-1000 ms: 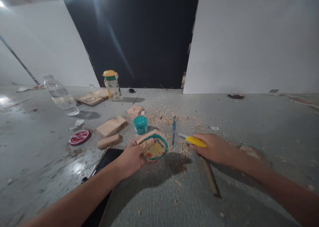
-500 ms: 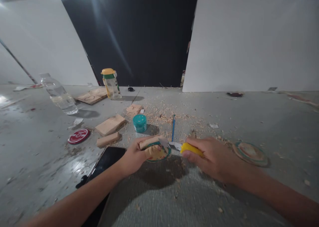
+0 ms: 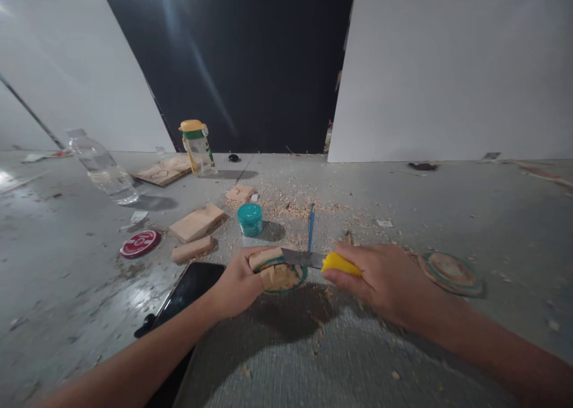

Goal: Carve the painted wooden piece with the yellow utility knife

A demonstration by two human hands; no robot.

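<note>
My left hand (image 3: 237, 284) is closed around a small wood block (image 3: 267, 259) with a green line along its edge. Tape-like tan wrapping covers a finger of that hand. In my right hand (image 3: 373, 277) is a yellow-handled utility knife (image 3: 341, 265), its blade extended to the left and touching or very near the block's right end. Beneath the block shows a round green-rimmed disc (image 3: 286, 289), partly hidden by my left fingers. Behind my hands stand a teal-lidded jar (image 3: 250, 219) and a thin blue stick (image 3: 310, 229).
Left of the jar lie wood pieces (image 3: 197, 223), a red round lid (image 3: 140, 243) and a black phone (image 3: 190, 294). Farther back are a clear water bottle (image 3: 102, 168) and a yellow-capped bottle (image 3: 197, 148). Wood shavings (image 3: 290, 202) litter the floor. Another round disc (image 3: 451, 273) lies at right.
The knife blade has swung flatter and now lies across the block's right end. My right hand has shifted slightly left; my left hand still grips the block.
</note>
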